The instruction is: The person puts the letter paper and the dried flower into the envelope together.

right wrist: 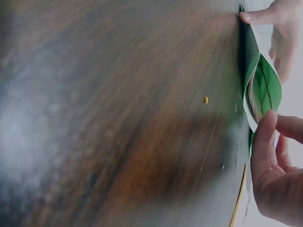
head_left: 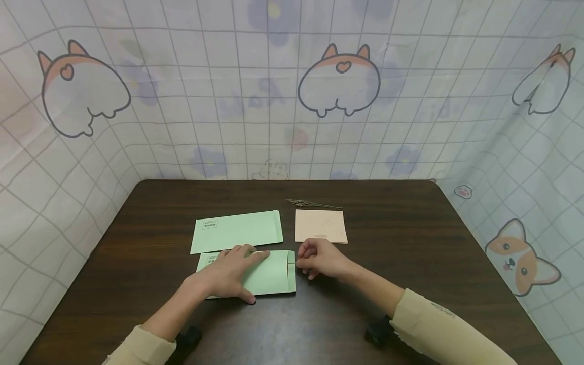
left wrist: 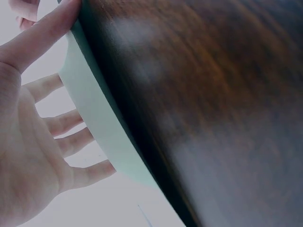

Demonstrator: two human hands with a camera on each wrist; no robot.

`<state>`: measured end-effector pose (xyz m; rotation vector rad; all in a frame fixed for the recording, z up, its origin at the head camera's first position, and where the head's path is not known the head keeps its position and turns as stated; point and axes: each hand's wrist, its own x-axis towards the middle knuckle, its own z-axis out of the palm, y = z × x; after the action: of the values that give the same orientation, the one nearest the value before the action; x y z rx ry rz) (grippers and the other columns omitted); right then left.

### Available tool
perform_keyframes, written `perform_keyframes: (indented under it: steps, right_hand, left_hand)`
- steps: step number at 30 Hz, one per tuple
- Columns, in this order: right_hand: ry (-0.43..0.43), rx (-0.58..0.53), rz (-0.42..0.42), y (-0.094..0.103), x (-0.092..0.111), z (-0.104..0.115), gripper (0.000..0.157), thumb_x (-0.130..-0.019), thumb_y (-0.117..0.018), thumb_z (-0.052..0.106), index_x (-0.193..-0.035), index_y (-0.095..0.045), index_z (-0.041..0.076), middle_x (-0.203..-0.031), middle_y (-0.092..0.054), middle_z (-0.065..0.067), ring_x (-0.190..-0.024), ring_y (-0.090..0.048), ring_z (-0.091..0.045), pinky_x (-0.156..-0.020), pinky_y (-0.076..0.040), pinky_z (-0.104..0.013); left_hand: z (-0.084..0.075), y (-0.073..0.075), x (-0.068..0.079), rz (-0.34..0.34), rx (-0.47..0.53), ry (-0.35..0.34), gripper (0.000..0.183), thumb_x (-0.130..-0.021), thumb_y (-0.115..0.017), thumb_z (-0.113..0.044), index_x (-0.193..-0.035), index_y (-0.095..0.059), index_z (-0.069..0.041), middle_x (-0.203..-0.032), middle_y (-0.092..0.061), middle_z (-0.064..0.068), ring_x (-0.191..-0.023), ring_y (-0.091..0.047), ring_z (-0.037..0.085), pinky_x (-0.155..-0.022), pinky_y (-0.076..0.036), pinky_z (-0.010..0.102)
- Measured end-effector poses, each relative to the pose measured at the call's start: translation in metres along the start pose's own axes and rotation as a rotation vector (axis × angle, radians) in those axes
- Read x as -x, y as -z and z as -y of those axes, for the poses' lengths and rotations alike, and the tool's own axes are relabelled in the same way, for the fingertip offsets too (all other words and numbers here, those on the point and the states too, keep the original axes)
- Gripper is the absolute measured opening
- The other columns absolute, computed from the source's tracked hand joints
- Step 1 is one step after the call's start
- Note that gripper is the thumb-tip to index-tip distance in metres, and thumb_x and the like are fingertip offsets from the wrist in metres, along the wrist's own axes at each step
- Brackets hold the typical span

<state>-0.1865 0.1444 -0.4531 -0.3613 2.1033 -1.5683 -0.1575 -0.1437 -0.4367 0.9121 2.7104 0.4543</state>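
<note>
A pale green envelope [head_left: 274,274] lies near the middle of the dark table, its open end facing right. My left hand [head_left: 230,274] rests across it with the fingers spread, the thumb at its near edge. At the open end, my right hand [head_left: 323,257] pinches a thin stem [head_left: 292,262] between thumb and index finger. The right wrist view shows the envelope's mouth bulging, the stem [right wrist: 266,85] lying inside against the green wall. Pale paper layers [right wrist: 253,97] also sit inside the mouth. How far the stem reaches in is hidden.
Behind lies a second green envelope [head_left: 242,233] with a small printed box. Pinkish-beige cards or sheets [head_left: 321,225] are beyond my right hand, with a dried grass sprig [head_left: 310,204] behind them. A tiny yellow crumb [right wrist: 206,100] is on the table. Patterned cloth [head_left: 274,91] surrounds it.
</note>
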Motion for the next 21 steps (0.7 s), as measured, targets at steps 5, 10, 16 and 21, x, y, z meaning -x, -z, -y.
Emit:
perform_keyframes:
  steps: [5, 10, 16, 21]
  right_hand:
    - [-0.008, -0.022, 0.009, -0.005, -0.002, 0.001, 0.019, -0.094, -0.071, -0.001, -0.105, -0.057, -0.006, -0.086, -0.064, -0.013, -0.073, -0.067, -0.024, -0.061, -0.060, -0.037]
    - [0.001, -0.047, 0.029, -0.010, -0.005, 0.001, 0.020, -0.094, -0.071, 0.000, -0.105, -0.055, -0.006, -0.087, -0.067, -0.015, -0.075, -0.070, -0.026, -0.060, -0.060, -0.036]
    - [0.007, -0.091, 0.040, -0.014, -0.006, 0.004, 0.024, -0.094, -0.071, -0.002, -0.109, -0.053, -0.008, -0.089, -0.072, -0.016, -0.077, -0.072, -0.026, -0.060, -0.060, -0.036]
    - [-0.002, -0.100, 0.043, -0.014, -0.006, 0.006, 0.025, -0.094, -0.070, -0.002, -0.111, -0.053, -0.008, -0.090, -0.073, -0.017, -0.076, -0.072, -0.025, -0.061, -0.060, -0.036]
  left_hand:
    - [0.000, 0.000, 0.000, 0.005, -0.003, 0.008, 0.101, -0.073, -0.093, -0.045, -0.157, -0.044, -0.018, -0.138, -0.048, 0.009, -0.126, -0.046, 0.030, -0.100, -0.037, 0.059]
    - [0.000, -0.001, 0.000, 0.008, -0.009, 0.011, 0.100, -0.073, -0.093, -0.045, -0.157, -0.044, -0.018, -0.138, -0.047, 0.008, -0.126, -0.046, 0.030, -0.101, -0.036, 0.059]
    - [0.000, -0.001, -0.001, 0.006, -0.016, 0.009, 0.101, -0.073, -0.093, -0.046, -0.157, -0.044, -0.018, -0.138, -0.047, 0.009, -0.128, -0.045, 0.031, -0.101, -0.036, 0.058]
    - [-0.001, -0.001, -0.001, 0.002, -0.018, 0.005, 0.101, -0.072, -0.093, -0.046, -0.157, -0.044, -0.017, -0.138, -0.047, 0.009, -0.127, -0.046, 0.031, -0.100, -0.037, 0.058]
